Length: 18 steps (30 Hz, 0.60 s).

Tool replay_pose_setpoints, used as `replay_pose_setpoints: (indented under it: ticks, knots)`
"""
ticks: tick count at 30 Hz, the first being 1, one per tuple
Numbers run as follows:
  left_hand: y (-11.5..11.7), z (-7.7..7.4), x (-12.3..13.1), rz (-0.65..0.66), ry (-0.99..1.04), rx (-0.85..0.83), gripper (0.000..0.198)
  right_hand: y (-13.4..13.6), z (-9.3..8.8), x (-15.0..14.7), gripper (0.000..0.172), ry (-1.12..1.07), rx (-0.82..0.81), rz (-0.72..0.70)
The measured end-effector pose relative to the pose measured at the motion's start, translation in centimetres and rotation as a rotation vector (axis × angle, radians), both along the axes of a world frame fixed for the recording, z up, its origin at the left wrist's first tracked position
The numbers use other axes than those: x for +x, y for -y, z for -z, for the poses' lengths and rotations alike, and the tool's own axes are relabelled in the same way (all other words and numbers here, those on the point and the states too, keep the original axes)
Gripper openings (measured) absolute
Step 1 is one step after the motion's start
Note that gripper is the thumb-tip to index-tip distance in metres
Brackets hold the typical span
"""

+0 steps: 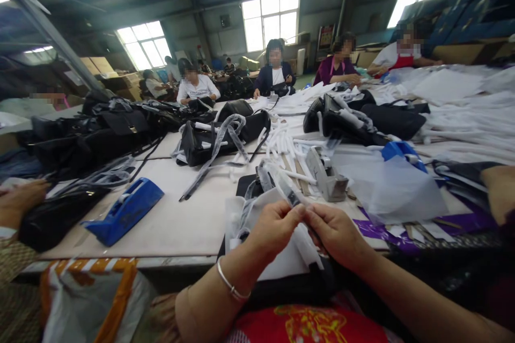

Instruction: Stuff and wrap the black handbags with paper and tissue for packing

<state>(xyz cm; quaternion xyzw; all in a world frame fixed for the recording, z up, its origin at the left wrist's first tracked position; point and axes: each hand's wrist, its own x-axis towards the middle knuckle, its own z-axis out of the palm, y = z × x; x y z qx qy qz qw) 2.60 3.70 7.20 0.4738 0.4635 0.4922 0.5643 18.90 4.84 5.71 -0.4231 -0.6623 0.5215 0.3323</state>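
Front edge of bench (185,225): left hand (277,222), right hand (336,233) both pinching plastic-wrapped strap (287,186), apparently to steady it.

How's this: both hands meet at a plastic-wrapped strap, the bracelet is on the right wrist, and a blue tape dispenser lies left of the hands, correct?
Not quite: the head view shows the bracelet on the left wrist. The left hand and right hand meet at the strap, with a blue tape dispenser to their left.

The strap (286,186) at the fingers (293,215) has a glossy, clear-plastic look; beyond them stands a smooth, metallic dispenser (330,179).
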Motion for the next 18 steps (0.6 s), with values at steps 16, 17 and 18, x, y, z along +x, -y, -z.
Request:
replay_pose_setpoints:
  ticks: [16, 17, 18]
  knots:
    - [2.4, -0.6, -2.2, -0.191, 0.011, 0.177, 0.021, -0.9, -0.6, -1.7, 0.053, -0.195, -0.467, -0.106]
    - [2.6, -0.6, -2.0, -0.154, 0.015, 0.169, 0.021, -1.0, -0.5, -2.1, 0.048, -0.256, -0.483, -0.092]
    - [2.7, -0.6, -1.9, -0.135, 0.022, 0.153, 0.022, -1.1, -0.5, -2.5, 0.041, -0.283, -0.439, -0.06]
